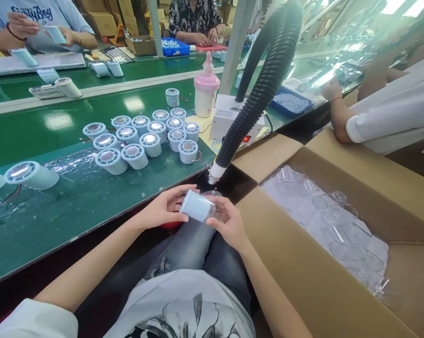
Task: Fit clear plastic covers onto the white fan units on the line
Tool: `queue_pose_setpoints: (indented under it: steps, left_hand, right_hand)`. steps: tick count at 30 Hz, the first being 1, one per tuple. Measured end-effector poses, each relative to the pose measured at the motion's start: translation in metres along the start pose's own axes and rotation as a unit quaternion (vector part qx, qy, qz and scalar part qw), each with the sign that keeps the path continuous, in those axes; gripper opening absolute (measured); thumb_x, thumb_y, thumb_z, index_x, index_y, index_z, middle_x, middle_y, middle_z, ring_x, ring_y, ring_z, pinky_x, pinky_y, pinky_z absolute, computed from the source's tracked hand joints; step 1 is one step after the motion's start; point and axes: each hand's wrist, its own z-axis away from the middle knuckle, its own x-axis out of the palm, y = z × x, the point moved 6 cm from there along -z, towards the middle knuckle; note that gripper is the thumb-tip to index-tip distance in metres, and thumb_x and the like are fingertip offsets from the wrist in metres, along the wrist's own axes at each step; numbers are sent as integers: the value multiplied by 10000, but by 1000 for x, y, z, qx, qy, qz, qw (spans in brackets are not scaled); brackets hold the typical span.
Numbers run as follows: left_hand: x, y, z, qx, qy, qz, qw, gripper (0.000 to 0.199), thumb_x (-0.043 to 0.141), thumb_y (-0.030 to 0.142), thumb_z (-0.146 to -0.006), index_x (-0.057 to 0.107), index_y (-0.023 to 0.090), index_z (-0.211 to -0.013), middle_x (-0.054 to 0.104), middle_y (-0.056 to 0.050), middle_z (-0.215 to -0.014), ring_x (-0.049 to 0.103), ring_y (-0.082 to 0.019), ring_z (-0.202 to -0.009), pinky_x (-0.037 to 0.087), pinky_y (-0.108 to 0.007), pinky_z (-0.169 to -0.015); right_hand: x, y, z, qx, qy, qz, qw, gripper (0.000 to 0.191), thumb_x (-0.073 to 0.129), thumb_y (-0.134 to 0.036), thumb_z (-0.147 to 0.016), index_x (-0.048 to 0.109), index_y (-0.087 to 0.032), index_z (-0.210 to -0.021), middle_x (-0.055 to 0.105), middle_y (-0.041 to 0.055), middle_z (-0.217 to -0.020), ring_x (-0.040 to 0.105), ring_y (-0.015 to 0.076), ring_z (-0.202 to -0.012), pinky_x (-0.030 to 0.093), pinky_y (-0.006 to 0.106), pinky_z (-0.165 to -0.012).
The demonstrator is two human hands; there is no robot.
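Above my lap I hold a pale blue cylindrical housing (pixel 196 205), tilted on its side. The fingers of my left hand (pixel 164 206) are wrapped round its left end. My right hand (pixel 232 224) grips a clear plastic cover (pixel 214 212) at the housing's right end; how far the cover reaches over the housing I cannot tell. Just above my hands hangs the white nozzle (pixel 217 172) of a black corrugated hose (pixel 256 98). On the green bench to the left stand several similar blue housings (pixel 134 156) with silvery round tops and thin red wires.
An open cardboard box (pixel 289 263) with clear plastic parts (pixel 352 244) stands at my right. A pink-lidded bottle (pixel 206 94) and a white machine (pixel 227 119) are on the bench (pixel 74 211). Co-workers sit across the belt, and another person's arm (pixel 342 117) is at right.
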Motion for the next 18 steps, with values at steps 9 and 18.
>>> queue_pose_setpoints:
  steps: [9, 18]
  left_hand:
    - [31, 18, 43, 67, -54, -157, 984, 771, 811, 182, -674, 495, 280, -1371, 503, -127, -1411, 470, -320, -1317, 452, -433, -1051]
    - [36, 28, 55, 137, -65, -240, 959, 777, 805, 213, -693, 474, 310, -1389, 509, -108, -1421, 478, -296, -1311, 412, -434, -1085]
  right_hand:
    - [5, -49, 40, -93, -112, 218, 965, 474, 801, -359, -720, 607, -257, -1140, 686, 73, -1194, 634, 272, -1143, 547, 405, -960]
    - [19, -53, 44, 69, -124, 67, 988, 457, 748, -493, -744, 594, -253, -1101, 703, 58, -1034, 681, 226, -955, 605, 347, -791]
